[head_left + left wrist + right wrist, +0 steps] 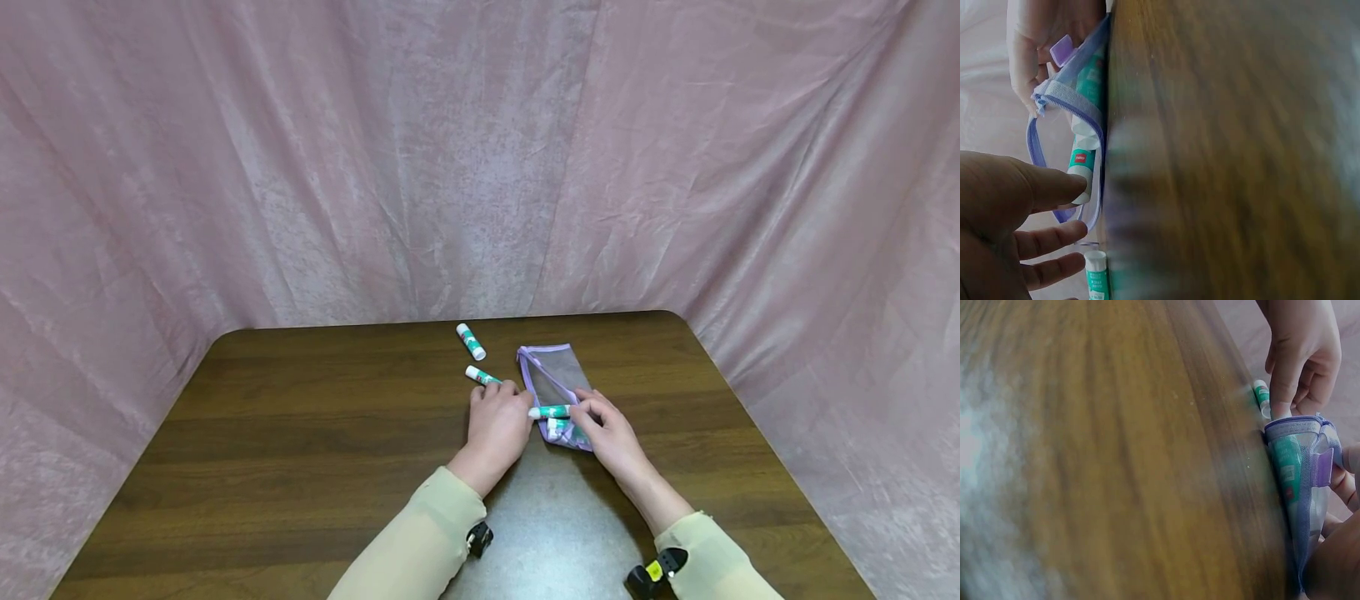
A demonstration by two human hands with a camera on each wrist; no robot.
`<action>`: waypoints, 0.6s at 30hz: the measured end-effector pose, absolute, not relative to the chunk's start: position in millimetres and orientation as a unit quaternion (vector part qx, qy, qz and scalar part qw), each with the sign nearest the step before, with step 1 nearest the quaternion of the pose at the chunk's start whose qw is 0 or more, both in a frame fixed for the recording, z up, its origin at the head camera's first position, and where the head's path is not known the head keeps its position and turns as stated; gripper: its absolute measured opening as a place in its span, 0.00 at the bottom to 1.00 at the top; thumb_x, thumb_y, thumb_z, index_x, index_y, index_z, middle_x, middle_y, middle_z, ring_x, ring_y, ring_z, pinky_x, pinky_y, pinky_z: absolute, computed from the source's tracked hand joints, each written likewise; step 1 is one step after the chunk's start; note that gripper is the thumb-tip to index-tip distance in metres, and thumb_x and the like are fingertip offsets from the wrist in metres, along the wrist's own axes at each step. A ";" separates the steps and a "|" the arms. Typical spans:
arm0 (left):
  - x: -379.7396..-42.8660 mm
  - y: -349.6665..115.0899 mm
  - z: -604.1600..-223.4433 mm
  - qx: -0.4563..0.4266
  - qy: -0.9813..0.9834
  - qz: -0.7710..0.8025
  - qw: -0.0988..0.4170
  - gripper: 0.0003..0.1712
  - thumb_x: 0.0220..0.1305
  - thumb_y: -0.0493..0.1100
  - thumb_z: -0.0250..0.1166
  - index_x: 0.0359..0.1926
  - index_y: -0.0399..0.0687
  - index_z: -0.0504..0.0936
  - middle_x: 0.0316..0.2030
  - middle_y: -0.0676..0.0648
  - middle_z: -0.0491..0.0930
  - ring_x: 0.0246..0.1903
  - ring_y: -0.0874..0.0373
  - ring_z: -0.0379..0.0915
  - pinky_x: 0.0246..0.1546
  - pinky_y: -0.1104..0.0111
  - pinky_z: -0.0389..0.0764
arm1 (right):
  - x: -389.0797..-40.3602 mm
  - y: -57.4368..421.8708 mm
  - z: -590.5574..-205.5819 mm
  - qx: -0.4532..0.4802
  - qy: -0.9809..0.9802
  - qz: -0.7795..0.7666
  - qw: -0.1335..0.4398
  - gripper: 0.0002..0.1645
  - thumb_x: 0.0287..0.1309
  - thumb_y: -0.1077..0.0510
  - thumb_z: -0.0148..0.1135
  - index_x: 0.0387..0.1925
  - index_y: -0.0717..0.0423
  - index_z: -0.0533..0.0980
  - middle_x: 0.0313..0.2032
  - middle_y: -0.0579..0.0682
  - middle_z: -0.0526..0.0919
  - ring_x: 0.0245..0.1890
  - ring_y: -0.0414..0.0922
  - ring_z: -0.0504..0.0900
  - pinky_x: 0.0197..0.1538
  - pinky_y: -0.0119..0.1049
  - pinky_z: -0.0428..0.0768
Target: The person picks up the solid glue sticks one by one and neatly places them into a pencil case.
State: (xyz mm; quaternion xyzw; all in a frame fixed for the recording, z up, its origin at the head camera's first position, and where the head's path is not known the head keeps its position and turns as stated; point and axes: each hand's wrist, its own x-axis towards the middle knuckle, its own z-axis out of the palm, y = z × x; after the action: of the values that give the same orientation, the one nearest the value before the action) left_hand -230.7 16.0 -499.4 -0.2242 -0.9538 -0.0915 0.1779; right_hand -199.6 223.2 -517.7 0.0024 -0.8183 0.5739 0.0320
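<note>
As we look down from the head view, we see the left hand (501, 423) pinching a green-and-white cylindrical glue stick (553, 412) at the mouth of a purple-edged mesh zip pouch (557, 364), whose rim the right hand (611, 437) grips. Two similar sticks (471, 342) lie left of it on the brown wooden table (300, 433). In the left wrist view, we find the thumb on the pinched stick's white end. In the right wrist view, we see right-hand fingers curled beside the pouch's purple tab (1322, 467).
</note>
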 end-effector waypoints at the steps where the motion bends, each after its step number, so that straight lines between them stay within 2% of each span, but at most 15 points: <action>1: -230.4 17.5 -498.9 -0.224 -0.954 -0.089 0.176 0.07 0.62 0.47 0.82 0.39 0.58 0.92 0.38 0.50 0.84 0.43 0.48 0.80 0.50 0.49 0.78 | -199.5 223.4 -517.7 0.003 -0.818 0.574 0.032 0.16 0.81 0.55 0.65 0.40 0.65 0.83 0.75 0.64 0.75 0.85 0.66 0.51 0.84 0.64 0.45; 18: -230.0 30.1 -497.2 -0.224 -0.964 -0.068 0.126 0.09 0.68 0.44 0.74 0.46 0.62 0.93 0.44 0.48 0.87 0.49 0.47 0.81 0.53 0.48 0.78 | -198.0 225.0 -516.4 0.003 -0.810 0.586 0.029 0.17 0.82 0.54 0.63 0.41 0.65 0.83 0.76 0.63 0.74 0.86 0.63 0.50 0.84 0.63 0.44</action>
State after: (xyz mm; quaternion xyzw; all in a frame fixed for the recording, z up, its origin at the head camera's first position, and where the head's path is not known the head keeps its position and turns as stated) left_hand -230.0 30.1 -497.2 -0.2245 -0.9640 -0.0676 0.1258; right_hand -198.0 225.0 -516.4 0.0026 -0.8101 0.5856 0.0286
